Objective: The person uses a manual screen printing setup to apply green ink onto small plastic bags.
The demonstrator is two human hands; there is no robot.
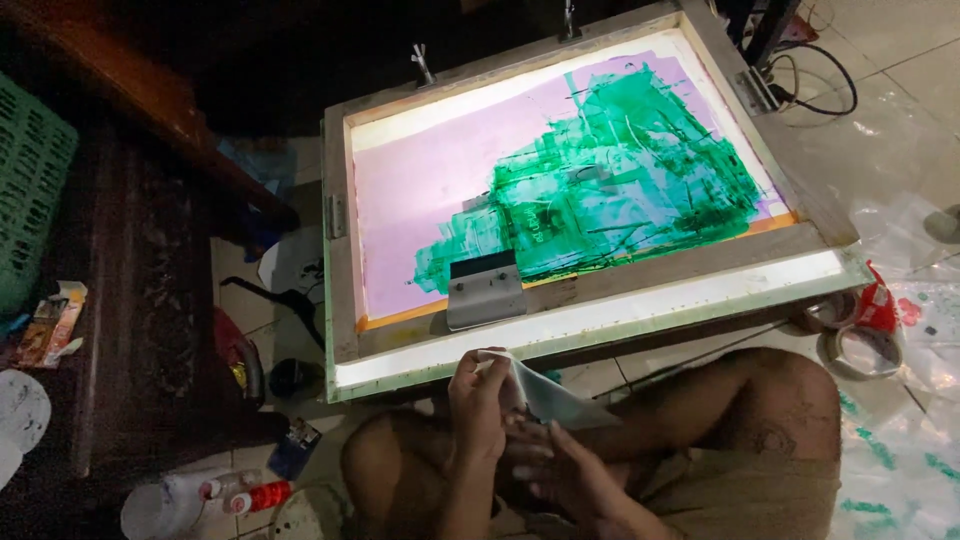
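Observation:
My left hand [478, 398] pinches the upper corner of a thin translucent plastic bag [552, 398] just below the front edge of a wooden screen-printing frame [338, 290]. My right hand [565, 475] lies under the bag with fingers spread, touching its lower side. The frame's pink mesh [420, 190] is smeared with green ink [620, 180] and lit from beneath. A grey squeegee [484, 288] rests on the mesh at the front edge, just above my hands. My bare knees are at either side.
A dark wooden bench [140, 300] stands at the left with a green plastic crate [30, 190]. Bottles and containers [240, 496] lie on the tiled floor at the lower left. Tape rolls [862, 345] and ink-stained plastic sheets [900, 460] lie at the right; cables [820, 80] are at the upper right.

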